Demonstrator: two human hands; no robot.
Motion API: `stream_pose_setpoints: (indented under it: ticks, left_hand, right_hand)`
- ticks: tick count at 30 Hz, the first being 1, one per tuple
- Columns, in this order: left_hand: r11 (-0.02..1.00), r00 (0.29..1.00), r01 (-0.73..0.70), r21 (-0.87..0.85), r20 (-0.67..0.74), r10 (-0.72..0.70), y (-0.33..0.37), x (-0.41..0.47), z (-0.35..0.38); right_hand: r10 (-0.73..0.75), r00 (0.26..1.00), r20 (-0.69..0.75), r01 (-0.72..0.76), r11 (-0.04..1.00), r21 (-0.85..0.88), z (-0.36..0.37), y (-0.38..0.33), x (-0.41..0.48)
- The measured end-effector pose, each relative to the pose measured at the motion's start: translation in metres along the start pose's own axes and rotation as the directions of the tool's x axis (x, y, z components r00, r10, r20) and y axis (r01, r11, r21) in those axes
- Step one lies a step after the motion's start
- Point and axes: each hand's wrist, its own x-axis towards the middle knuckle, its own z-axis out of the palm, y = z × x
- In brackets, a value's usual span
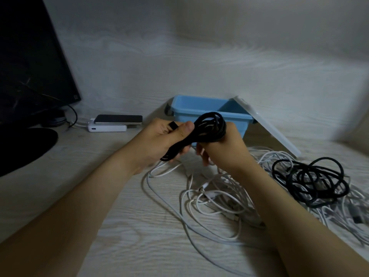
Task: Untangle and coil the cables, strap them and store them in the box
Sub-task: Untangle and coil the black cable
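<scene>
Head view, one entry.

- Left hand [159, 140]: fingers curled, thumb pressed on top, grasping the narrow lower end of a coiled black cable [211, 126]. A short black tab [173, 125] sticks up between its fingers; whether it is a strap or a cable end cannot be told.
- Right hand [225, 148]: clenched round the looped upper end of the same coil, held above the bench [129, 226], just in front of the box.
- Blue box [191, 105]: open, with a pale lid [267, 126] leaning against its right side.
- White cables [215, 198]: tangled on the bench below the hands.
- Loose black cable [307, 180]: lying on the tangle, to the right.
- Phone [118, 119]: lying on a white power bank [107, 128], left of the box.
- Dark monitor [30, 56]: far left.
- Bench surface: pale wood grain.
</scene>
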Motion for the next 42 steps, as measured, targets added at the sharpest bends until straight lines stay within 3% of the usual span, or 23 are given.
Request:
stream_pose_setpoints:
  ticks: [6, 10, 11, 12, 14, 16, 19, 25, 29, 32, 38, 42]
  left_hand:
    - [0.999, 0.998, -0.024, 0.033, 0.051, 0.022, -0.004, 0.001, 0.000]
    - [0.964, 0.997, -0.073, 0.255, 0.052, 0.062, -0.005, 0.001, -0.002]
    - [0.948, 0.996, -0.083, 0.306, 0.031, 0.078, -0.007, 0.002, -0.001]
    - [0.927, 0.995, -0.100, 0.361, 0.013, 0.102, -0.008, 0.002, 0.000]
    - [0.851, 0.981, -0.161, 0.500, -0.017, 0.196, -0.014, 0.004, 0.003]
    - [0.792, 0.962, -0.208, 0.575, -0.025, 0.271, -0.018, 0.006, 0.005]
    - [0.796, 0.956, -0.232, 0.559, -0.020, 0.293, -0.019, 0.006, 0.009]
    - [0.882, 0.934, -0.239, 0.407, -0.151, 0.323, -0.014, 0.002, 0.017]
    - [0.894, 0.931, -0.245, 0.377, -0.166, 0.325, -0.010, 0.000, 0.019]
    - [0.906, 0.954, -0.180, 0.384, -0.156, 0.256, -0.010, 0.003, 0.019]
    - [0.935, 0.994, -0.067, 0.347, -0.056, 0.092, -0.005, 0.001, 0.016]
    - [0.939, 0.995, 0.006, 0.344, -0.092, 0.027, -0.003, 0.000, 0.018]
  right_hand:
    - [0.105, 0.986, 0.131, -0.151, 0.895, 0.419, -0.006, -0.006, -0.006]
    - [0.310, 0.916, 0.255, -0.395, 0.593, 0.702, -0.012, -0.016, -0.001]
    - [0.324, 0.915, 0.242, -0.398, 0.619, 0.677, -0.013, -0.018, -0.001]
    - [0.304, 0.932, 0.196, -0.359, 0.710, 0.606, -0.011, -0.019, -0.001]
    - [0.180, 0.983, 0.042, -0.183, 0.923, 0.339, -0.003, -0.017, -0.005]
    - [-0.009, 0.995, -0.099, 0.013, 0.999, 0.040, 0.006, -0.012, -0.006]
    - [-0.112, 0.977, -0.183, 0.089, 0.988, -0.128, 0.010, -0.005, -0.002]
    - [-0.115, 0.957, -0.265, 0.066, 0.980, -0.185, 0.006, -0.005, 0.000]
    - [-0.092, 0.957, -0.275, 0.060, 0.991, -0.122, 0.007, -0.007, -0.004]
    - [-0.087, 0.950, -0.299, 0.031, 0.982, -0.188, 0.008, -0.003, -0.002]
    - [-0.230, 0.927, -0.295, 0.113, 0.925, -0.364, 0.007, -0.002, 0.000]
    - [-0.329, 0.905, -0.268, 0.186, 0.875, -0.447, 0.008, 0.003, 0.001]
